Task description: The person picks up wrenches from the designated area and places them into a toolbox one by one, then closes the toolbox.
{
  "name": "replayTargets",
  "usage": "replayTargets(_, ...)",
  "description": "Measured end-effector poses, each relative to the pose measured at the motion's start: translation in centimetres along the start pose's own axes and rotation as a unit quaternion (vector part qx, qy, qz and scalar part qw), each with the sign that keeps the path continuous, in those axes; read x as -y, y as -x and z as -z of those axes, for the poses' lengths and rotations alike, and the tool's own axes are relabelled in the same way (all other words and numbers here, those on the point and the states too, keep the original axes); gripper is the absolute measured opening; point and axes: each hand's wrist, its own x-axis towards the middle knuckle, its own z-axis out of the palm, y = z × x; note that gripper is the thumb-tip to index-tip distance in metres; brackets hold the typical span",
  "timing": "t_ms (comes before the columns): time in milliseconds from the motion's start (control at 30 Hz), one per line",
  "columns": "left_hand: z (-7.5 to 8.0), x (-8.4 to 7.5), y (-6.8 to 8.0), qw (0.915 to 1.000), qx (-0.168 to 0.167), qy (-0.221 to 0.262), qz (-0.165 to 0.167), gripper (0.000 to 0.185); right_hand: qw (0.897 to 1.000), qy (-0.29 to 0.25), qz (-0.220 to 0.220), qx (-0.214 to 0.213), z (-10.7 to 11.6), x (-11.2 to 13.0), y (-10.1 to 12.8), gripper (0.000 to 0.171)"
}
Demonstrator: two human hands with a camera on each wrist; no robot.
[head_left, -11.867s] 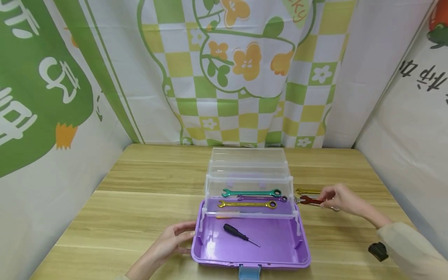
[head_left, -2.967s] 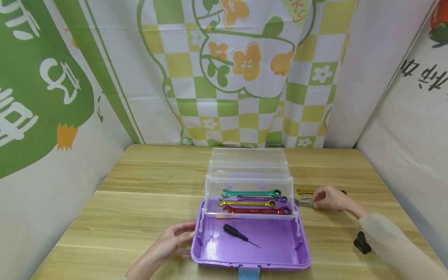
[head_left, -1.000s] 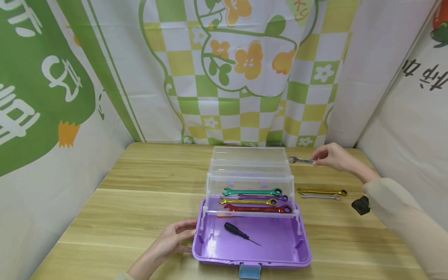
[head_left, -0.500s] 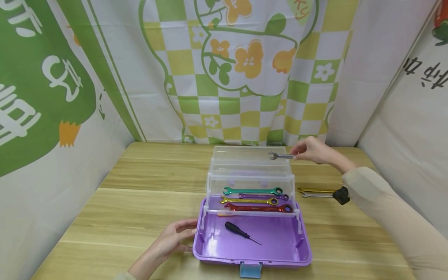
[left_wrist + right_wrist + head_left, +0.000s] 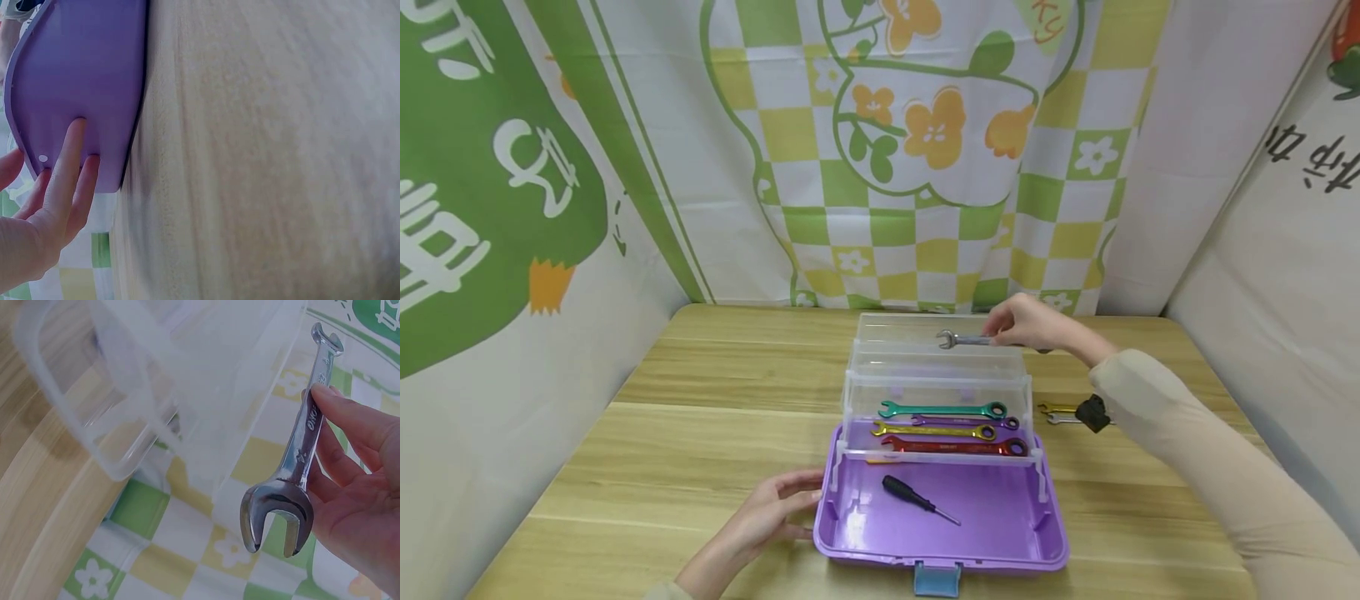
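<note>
Head cam from my seat: the right hand [image 5: 1026,323] pinches a silver wrench [image 5: 962,339] by its shaft, holding it level over the top clear tray [image 5: 936,354] of the toolbox. Just below the grip, the lower tray holds a green wrench [image 5: 942,409], a gold one and a red one. My left hand [image 5: 772,507] rests straight-fingered against the purple box [image 5: 940,521] wall. A screwdriver [image 5: 917,500] lies inside.

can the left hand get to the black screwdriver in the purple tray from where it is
Probably yes. The left hand rests against the purple tray's left outer wall, and the black screwdriver lies uncovered just inside, with only the low rim between them.
</note>
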Motion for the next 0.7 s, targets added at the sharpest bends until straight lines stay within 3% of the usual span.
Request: replayTargets(700,0.0,0.1,0.0,1.0,0.0,-0.002,-0.004,0.057,0.998,-0.008,0.034,0.051,-2.8,2.8,-3.2,0.018)
